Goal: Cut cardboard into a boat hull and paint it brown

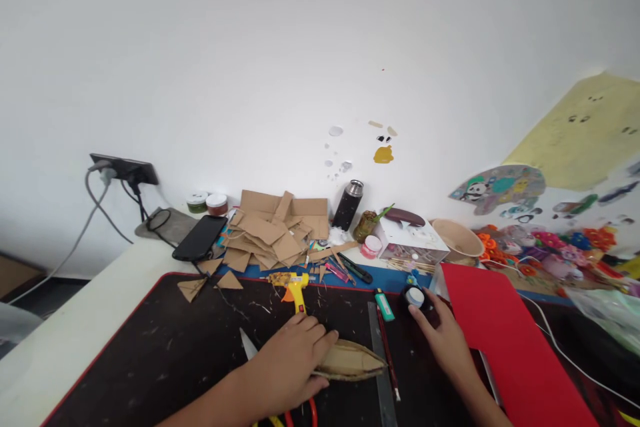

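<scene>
My left hand (pixel 293 365) is closed around one end of a boat-shaped cardboard piece (pixel 350 360), lying low over the dark mat. Its free end tapers to a point at the metal ruler (pixel 379 360). Beneath the hand, scissors (pixel 249 345) with red and yellow handles are partly hidden. My right hand (pixel 443 333) has its thumb and fingers around a small dark jar with a pale lid (pixel 415 297). Left of that jar are a green lighter (pixel 385 305) and a thin dark red paintbrush (pixel 389 353). A yellow hot glue gun (pixel 296 287) lies just beyond my left hand.
Cardboard scraps (pixel 270 230) are heaped by the wall, beside a black flask (pixel 349 205). A phone (pixel 200 238) lies at the left. To the right are a red folder (pixel 505 340), a beige bowl (pixel 457 238) and colourful crafts (pixel 560 250). A utility knife (pixel 356 268) lies near the back.
</scene>
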`<state>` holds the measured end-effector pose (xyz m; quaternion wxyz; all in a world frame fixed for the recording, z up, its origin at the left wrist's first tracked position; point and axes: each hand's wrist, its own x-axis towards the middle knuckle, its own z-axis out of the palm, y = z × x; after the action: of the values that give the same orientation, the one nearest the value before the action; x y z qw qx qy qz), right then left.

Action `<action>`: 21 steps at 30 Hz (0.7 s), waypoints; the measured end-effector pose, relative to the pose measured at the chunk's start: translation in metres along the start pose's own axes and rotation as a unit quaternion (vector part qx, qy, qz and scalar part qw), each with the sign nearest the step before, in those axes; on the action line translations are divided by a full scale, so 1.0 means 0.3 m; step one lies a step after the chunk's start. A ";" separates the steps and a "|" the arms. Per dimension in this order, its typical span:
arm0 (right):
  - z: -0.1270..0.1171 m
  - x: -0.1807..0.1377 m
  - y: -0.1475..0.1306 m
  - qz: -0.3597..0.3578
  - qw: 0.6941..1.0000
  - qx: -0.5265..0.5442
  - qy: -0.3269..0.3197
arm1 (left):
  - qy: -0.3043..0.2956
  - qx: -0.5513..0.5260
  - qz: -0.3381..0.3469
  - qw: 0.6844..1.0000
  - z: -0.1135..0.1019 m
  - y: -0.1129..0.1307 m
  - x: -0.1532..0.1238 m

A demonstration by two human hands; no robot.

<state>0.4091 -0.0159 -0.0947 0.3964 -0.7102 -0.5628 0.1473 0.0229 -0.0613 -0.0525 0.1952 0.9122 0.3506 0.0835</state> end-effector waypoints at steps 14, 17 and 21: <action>0.059 -0.046 -0.002 -0.034 0.999 -0.018 0.037 | 0.061 0.021 0.006 0.998 0.040 -0.015 -0.004; 0.061 -0.056 -0.022 -0.031 0.998 -0.028 0.036 | 0.072 0.030 0.008 0.997 0.067 -0.035 -0.004; 0.059 -0.062 -0.035 -0.016 0.998 -0.049 0.029 | 0.067 0.037 0.010 0.997 0.075 -0.048 -0.002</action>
<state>0.3844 -0.0253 -0.1028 0.3794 -0.7235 -0.5692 0.0927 0.0202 -0.0585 -0.0788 0.1360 0.9146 0.3567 0.1335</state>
